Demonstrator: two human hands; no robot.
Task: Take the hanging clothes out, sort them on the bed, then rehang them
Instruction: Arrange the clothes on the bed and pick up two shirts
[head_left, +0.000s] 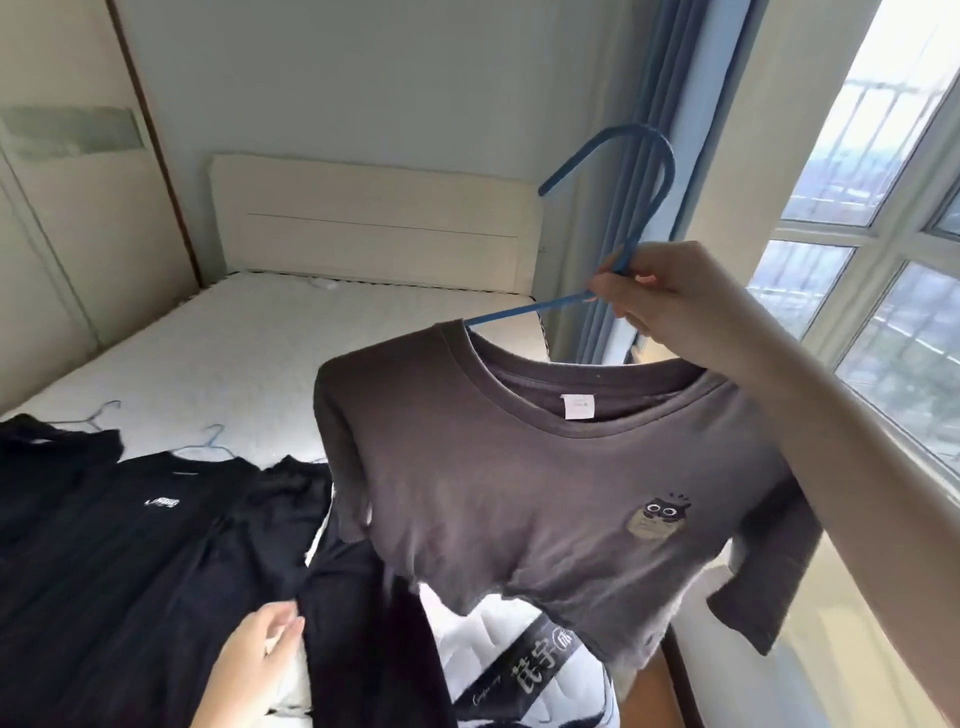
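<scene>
My right hand (660, 296) grips the neck of a blue hanger (631, 208) and holds it up above the bed. A grey-brown T-shirt (545, 499) with a small cat print hangs on it, its hem above the mattress. My left hand (260, 654) rests low on a black garment (363, 623) at the bed's near edge, fingers pinching the fabric. Two more black tops (130, 530) lie flat on the white mattress (249, 353), each on a pale wire hanger (208, 441).
A cream headboard (363, 228) stands at the far end of the bed. Blue curtains (691, 156) hang right of it beside a large window (883, 260). A wardrobe panel (62, 208) lines the left side.
</scene>
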